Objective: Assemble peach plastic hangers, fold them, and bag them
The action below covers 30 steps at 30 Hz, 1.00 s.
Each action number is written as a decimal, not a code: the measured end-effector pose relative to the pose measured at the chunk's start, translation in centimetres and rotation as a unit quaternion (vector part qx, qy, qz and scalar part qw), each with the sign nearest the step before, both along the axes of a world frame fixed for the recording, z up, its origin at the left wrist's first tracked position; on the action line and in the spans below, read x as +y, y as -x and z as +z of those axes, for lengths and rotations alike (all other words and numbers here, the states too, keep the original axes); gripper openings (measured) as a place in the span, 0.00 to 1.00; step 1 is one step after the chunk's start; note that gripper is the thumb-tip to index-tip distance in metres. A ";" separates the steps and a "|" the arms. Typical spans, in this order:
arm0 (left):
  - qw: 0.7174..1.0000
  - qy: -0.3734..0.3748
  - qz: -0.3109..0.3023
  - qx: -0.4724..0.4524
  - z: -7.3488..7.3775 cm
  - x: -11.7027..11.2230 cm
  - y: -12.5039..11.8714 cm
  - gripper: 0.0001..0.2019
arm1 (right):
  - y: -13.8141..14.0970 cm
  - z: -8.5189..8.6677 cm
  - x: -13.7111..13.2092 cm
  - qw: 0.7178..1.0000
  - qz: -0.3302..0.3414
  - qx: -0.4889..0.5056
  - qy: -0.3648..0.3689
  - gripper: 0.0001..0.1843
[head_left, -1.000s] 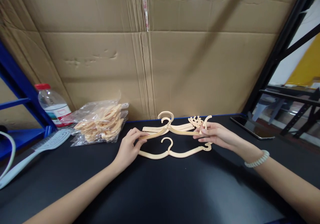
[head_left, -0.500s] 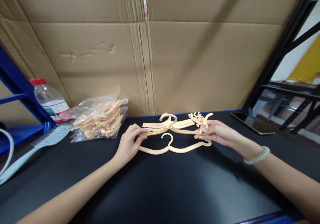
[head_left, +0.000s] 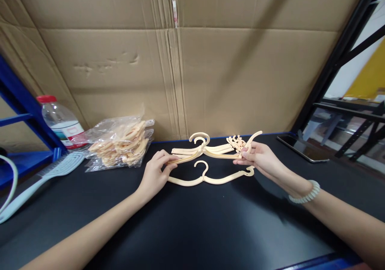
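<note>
Black tabletop bearing a cream hanger, near centre. Above it, second hanger pinched — left hand and right hand closed on its ends. Risks snapping if flexed — thin plastic.

Cream plastic on matt black, backed by rough cardboard.
Smooth, slightly glossy plastic for the held hanger and the lying hanger; matt, dark, faintly reflective table top; creased brown corrugated cardboard; crinkled clear film around the bag of hangers; clear plastic bottle; pale matt plastic brush; glossy glass phone.
</note>
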<state>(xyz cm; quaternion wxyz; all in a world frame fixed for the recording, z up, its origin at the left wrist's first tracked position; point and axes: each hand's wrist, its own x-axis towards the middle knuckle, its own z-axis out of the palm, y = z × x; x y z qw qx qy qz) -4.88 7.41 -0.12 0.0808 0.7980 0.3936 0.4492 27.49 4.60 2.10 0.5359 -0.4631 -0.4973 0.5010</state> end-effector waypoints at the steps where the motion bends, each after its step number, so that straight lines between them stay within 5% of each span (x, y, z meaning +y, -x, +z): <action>1: 1.000 -0.001 -0.001 0.001 0.0 0.0 0.0 0.08 | 0.1 0.0 0.0 1.000 -0.005 -0.001 -0.008 0.21; 8: 0.999 -0.026 -0.004 0.034 -0.1 -0.2 -0.1 0.07 | 0.3 -0.2 0.1 0.997 -0.054 -0.017 -0.045 0.23; 14: 0.990 -0.081 -0.006 0.118 0.6 -0.4 0.1 0.08 | 0.0 0.1 0.1 0.998 -0.027 0.018 -0.058 0.21; 24: 0.912 -0.108 -0.041 0.395 6.1 -1.4 2.1 0.13 | -3.5 1.1 1.4 0.996 0.027 0.049 -0.065 0.13; 30: 0.900 -0.007 -0.067 0.431 7.6 -2.2 2.4 0.08 | -6.7 1.9 1.7 0.986 0.099 -0.127 -0.045 0.14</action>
